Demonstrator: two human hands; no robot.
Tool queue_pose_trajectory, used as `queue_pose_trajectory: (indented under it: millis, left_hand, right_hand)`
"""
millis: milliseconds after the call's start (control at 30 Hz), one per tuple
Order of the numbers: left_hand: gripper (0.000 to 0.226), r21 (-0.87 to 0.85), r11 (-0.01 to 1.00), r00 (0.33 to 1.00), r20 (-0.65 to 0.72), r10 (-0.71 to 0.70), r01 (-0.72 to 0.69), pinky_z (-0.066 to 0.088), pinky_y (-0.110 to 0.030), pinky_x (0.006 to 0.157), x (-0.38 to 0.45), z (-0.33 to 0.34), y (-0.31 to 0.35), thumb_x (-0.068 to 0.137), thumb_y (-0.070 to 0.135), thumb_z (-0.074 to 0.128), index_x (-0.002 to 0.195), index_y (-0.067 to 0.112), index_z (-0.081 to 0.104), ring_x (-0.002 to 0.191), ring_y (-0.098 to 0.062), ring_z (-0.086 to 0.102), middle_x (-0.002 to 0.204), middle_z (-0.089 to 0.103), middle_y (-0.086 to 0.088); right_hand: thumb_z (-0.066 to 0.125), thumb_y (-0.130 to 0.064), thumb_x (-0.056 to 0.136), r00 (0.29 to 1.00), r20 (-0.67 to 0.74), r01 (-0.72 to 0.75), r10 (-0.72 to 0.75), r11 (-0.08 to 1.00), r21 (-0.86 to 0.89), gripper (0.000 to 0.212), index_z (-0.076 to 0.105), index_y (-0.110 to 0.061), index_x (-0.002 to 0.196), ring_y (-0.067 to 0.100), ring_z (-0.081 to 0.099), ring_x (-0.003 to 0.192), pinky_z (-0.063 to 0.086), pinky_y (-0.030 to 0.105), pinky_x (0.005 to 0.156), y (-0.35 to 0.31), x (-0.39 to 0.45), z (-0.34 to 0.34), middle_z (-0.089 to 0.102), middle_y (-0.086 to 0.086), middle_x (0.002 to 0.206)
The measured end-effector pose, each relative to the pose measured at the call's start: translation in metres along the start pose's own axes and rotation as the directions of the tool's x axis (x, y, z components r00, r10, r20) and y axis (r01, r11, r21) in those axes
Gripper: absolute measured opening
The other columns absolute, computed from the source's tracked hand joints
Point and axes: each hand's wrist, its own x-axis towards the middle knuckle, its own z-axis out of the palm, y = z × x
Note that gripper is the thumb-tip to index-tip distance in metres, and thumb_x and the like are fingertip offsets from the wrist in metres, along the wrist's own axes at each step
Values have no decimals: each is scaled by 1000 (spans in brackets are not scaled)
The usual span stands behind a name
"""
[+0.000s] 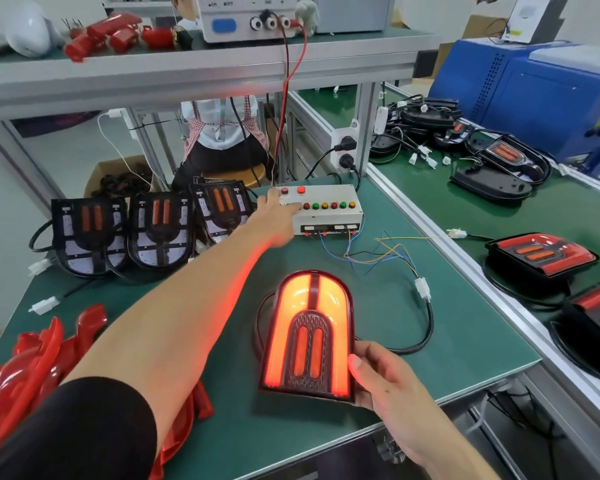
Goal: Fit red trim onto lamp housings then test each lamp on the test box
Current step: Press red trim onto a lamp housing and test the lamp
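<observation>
Lamp (309, 337) glowing red-orange near the front edge of the green worktop (430, 341), gripped at its lower right corner by the right hand (383, 379), while the left hand (278, 211), fingers outstretched, presses on the test box (329, 211) farther back.

bench (326, 424): green mat top, aluminium edging
shelf (187, 69): grey metal, overhead on aluminium posts
floor (0, 209): pale, smooth
stool (238, 174): round, wooden
</observation>
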Motion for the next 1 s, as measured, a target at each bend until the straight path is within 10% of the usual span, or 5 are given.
queue_pose_trajectory:
  millis: [1000]
  left_hand:
    - [61,-46,995,990,-112,86,-91,42,-49,108,0,1,24,93,4,49,152,17,42,133,-35,37,143,33,-14]
  right_hand:
    - [49,-16,107,1000,20,10,-9,999,-43,23,65,-8,122,31,70,111,58,45,96,7,4,-6,74,14,115]
